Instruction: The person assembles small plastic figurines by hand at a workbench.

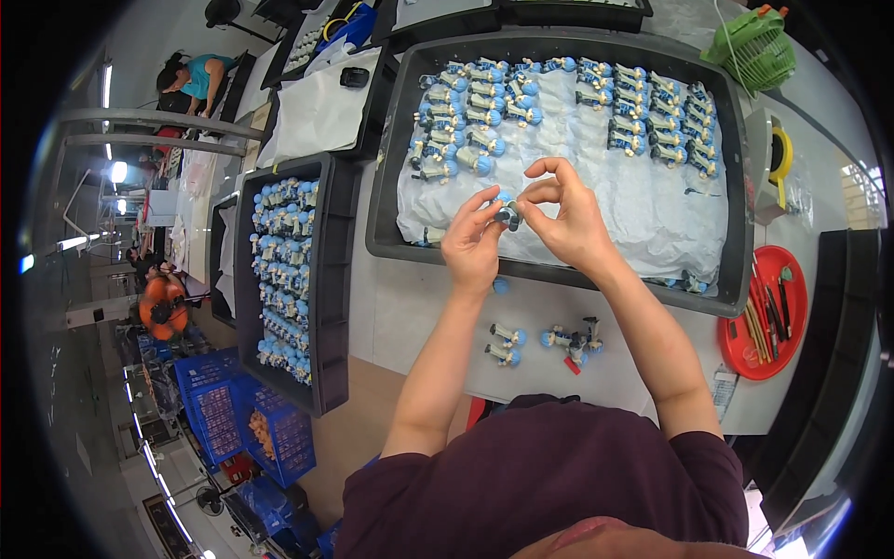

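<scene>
Between my two hands is a small figurine (508, 215) with blue and dark parts, raised over the front part of a black tray (559, 278). My left hand (473, 244) pinches it from the left with thumb and fingertips. From the other side, my right hand (570, 219) touches it with thumb and forefinger closed on it, the other fingers curled above. Rows of blue-haired figurines (627, 140) lie on white paper (559, 112) in the tray. Nearer to me, a pair of figurines (505, 345) and a cluster of figurines (570, 343) with a small red piece (572, 366) lie on the table.
A red bowl (765, 361) of brushes and thin tools stands at the right, below a yellow tape roll (780, 155). Behind is a green fan (750, 51). At the left, another black tray (328, 279) is packed with figurines. Blue crates (209, 373) and other people are farther left.
</scene>
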{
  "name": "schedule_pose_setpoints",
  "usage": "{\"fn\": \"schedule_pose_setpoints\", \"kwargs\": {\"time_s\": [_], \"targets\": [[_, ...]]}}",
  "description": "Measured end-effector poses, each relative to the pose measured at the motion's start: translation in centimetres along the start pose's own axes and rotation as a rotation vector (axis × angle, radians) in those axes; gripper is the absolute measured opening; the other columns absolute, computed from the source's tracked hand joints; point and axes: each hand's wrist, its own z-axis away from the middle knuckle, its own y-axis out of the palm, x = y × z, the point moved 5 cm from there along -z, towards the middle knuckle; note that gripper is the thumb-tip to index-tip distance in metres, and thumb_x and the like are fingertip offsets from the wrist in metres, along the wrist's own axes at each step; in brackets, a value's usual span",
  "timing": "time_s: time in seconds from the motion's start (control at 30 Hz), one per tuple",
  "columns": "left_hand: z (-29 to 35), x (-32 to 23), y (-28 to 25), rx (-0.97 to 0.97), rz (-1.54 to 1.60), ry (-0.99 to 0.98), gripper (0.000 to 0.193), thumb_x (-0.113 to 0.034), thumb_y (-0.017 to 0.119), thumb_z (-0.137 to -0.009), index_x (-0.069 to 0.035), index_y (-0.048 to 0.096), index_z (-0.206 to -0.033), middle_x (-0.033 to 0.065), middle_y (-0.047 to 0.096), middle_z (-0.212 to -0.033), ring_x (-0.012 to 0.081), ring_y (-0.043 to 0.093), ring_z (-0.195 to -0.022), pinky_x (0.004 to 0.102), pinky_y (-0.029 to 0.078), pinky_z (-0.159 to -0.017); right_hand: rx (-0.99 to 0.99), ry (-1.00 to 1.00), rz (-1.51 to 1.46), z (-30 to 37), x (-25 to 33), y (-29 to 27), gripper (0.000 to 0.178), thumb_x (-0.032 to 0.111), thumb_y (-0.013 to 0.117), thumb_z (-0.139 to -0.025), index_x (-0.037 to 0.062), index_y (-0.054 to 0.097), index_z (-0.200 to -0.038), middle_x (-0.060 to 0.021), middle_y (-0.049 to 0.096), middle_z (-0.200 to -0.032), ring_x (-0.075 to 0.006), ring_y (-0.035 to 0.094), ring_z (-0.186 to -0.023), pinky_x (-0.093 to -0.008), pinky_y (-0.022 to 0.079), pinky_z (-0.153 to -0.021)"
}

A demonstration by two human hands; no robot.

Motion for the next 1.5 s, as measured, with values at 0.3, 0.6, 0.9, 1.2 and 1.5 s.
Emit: {"fn": "schedule_pose_setpoints", "kwargs": {"time_s": [0.3,0.6,0.9,1.2,1.5], "targets": [[0.1,1.5,-0.4,0.001,0.13,-0.069,0.027,0.015,0.054,-0.077,0.002,0.062,-0.1,0.0168,0.053,-0.118,0.0182,0.058,-0.098,0.027,0.052,-0.078,-0.004,0.04,0.018,-0.3,0.1,0.2,0.036,0.006,0.066,-0.074,0.0026,0.045,-0.103,-0.0065,0.067,-0.073,-0.0142,0.062,-0.08,-0.0286,0.044,-0.078],[-0.2,1.8,-0.3,0.004,0.305,-0.273,0.024,0.009,0.053,-0.082,0.003,0.058,-0.105,0.0162,0.054,-0.118,0.0214,0.058,-0.1,0.0321,0.052,-0.083,0.024,0.113,-0.116,-0.4,-1.1,0.5,0.037,0.005,0.06,-0.08,0.0015,0.045,-0.113,-0.0055,0.067,-0.076,-0.0118,0.06,-0.084,-0.0302,0.041,-0.087],[-0.2,2.0,1.1,0.064,0.621,-0.441,0.028,-0.006,0.05,-0.091,0.002,0.05,-0.117,0.0132,0.056,-0.114,0.0189,0.058,-0.1,0.0337,0.051,-0.086,-0.132,-0.214,0.022,0.5,0.1,0.0,0.041,0.0,0.054,-0.083,0.0017,0.043,-0.122,-0.0055,0.067,-0.088,-0.0183,0.055,-0.096,-0.0352,0.039,-0.091],[0.1,1.4,0.9,0.035,0.528,-0.424,0.026,-0.004,0.05,-0.09,0.001,0.052,-0.115,0.0087,0.059,-0.105,0.0157,0.059,-0.093,0.0306,0.051,-0.083,-0.102,-0.446,0.458,1.3,2.2,0.7,0.05,-0.005,0.056,-0.075,0.0064,0.047,-0.122,-0.003,0.066,-0.095,-0.0249,0.05,-0.099,-0.0377,0.036,-0.089],[-0.3,0.6,1.3,0.045,0.538,-0.434,0.026,-0.004,0.049,-0.091,0.002,0.051,-0.116,0.009,0.058,-0.108,0.0151,0.058,-0.095,0.0295,0.051,-0.083,-0.325,-0.546,0.204,1.9,2.9,0.1,0.044,-0.008,0.054,-0.078,0.0035,0.048,-0.119,-0.0035,0.066,-0.092,-0.0245,0.051,-0.102,-0.0369,0.041,-0.085]]}}
